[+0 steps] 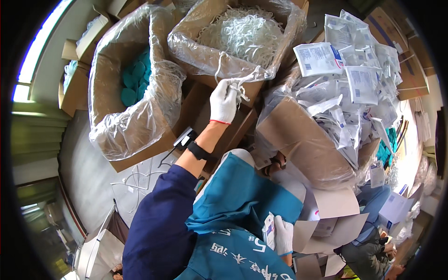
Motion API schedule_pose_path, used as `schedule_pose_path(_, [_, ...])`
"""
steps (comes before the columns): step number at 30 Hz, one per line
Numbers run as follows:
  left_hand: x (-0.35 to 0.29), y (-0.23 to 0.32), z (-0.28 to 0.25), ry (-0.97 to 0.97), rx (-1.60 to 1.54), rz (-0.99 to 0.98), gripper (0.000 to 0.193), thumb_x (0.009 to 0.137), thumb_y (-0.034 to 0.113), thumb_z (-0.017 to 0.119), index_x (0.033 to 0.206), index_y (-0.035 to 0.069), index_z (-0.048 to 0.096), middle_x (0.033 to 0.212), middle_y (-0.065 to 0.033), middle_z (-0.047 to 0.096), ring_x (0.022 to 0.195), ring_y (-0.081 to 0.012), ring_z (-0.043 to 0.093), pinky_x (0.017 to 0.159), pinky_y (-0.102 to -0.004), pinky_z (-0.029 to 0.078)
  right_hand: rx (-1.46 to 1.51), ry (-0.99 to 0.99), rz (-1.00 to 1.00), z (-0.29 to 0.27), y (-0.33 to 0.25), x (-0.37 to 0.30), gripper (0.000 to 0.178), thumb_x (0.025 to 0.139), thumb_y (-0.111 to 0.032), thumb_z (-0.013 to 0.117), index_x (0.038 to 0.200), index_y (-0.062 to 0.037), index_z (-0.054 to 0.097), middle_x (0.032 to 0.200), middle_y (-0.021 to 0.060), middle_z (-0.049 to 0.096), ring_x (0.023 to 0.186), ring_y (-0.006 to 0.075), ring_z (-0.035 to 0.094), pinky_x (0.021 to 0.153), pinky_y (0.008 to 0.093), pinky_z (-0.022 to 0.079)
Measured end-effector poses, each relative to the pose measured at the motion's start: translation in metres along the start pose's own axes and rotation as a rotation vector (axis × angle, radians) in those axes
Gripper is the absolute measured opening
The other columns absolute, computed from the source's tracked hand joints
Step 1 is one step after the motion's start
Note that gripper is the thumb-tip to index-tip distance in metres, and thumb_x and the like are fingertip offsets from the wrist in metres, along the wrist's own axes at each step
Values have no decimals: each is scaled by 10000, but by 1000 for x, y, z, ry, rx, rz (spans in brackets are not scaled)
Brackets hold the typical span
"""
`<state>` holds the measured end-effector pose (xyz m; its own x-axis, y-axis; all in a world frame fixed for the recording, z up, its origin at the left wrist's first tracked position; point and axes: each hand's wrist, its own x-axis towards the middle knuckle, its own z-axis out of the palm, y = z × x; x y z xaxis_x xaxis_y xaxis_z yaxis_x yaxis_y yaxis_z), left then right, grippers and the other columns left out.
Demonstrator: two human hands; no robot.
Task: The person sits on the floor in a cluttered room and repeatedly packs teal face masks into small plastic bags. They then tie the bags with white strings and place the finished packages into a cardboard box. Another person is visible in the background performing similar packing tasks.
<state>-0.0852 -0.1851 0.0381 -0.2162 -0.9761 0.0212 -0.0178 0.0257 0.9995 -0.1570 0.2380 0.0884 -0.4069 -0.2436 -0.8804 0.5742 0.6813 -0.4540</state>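
Observation:
My left hand [223, 102], in a white glove with a red cuff edge, reaches forward. Its fingers are closed on a few thin white strips [242, 94] that trail toward a plastic-lined carton [210, 63]. Inside that carton lies a tangled heap of the same white strips [245, 35]. Low in the view, by my lap, my right hand [283, 236] is also gloved in white. It grips a small white packet [269, 230] with blue and red print; part of its fingers is hidden. A teal apron [242, 196] covers my lap.
At the left, a lined carton [105, 70] holds teal round pieces [136, 78]. On the right, flat white packets [361, 84] overflow another lined carton [308, 140]. Open white boxes [333, 203] stand lower right, near a co-worker's hand [389, 249]. White cords [135, 182] lie on the floor.

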Motion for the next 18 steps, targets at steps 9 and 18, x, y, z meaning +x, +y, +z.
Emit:
schedule_pose_path(9, [110,129,12,-29,221,387,197,1009,152,570,894,5,634,715,-43,651,594,-98,608,524,-259,483,8,-75,16,-13,5,1,436,996,-335,612,821,49,726,712,85,702,549,118,594,500,260,417])
schedule_pose_path(18, [213,86,-20,119,1035,473,251,839,243,643,1015,92,739,1038,-168,725,950,-369,693,879,-425,548,17,-106,11,-18,3,-2,426,1030,-303,556,828,39,709,716,99,693,547,130,602,506,245,445])
